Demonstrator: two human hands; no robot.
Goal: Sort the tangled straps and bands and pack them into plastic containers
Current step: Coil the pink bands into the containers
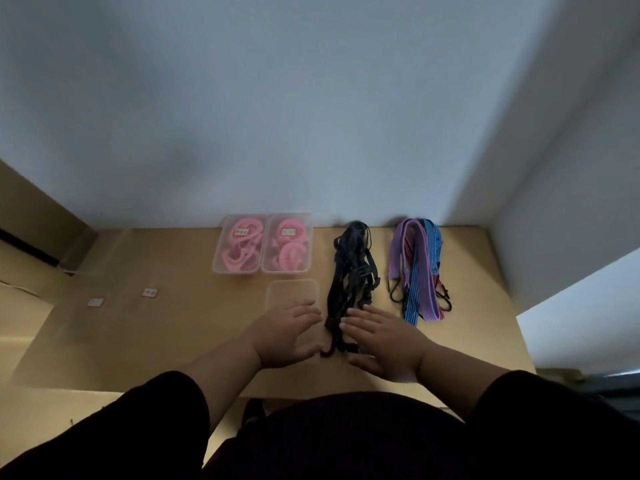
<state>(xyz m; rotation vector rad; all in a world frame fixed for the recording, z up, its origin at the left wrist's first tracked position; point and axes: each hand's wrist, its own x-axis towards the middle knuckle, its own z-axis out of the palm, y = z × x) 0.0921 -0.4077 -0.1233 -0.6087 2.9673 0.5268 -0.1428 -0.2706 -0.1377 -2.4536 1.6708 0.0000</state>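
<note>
**Operator:** Nearest me, my left hand (287, 336) and right hand (382, 341) sit on either side of the near end of the bundle of black straps (349, 282). Fingers on both are spread and fairly straight, gripping nothing. I'd say they bracket the bundle so I can gather it from both sides.

**Observer:** Are they touching it?

**Operator:** The right fingertips (346, 323) seem to brush the strands; for the left, I cannot tell. Just beyond the left hand lies an empty clear container (292, 292), close beside the black straps, presumably put there to take them next.

**Observer:** And the rest?

**Operator:** To the right, laid out lengthways on the counter (166, 323), is the pile of purple and blue striped bands (420, 271), apart from the black ones, so the kinds look already separated. Farthest back, against the wall (311, 98), two clear containers hold pink bands (237, 244), side by side and touching, each with a small label; they look finished and parked out of the way.
</note>
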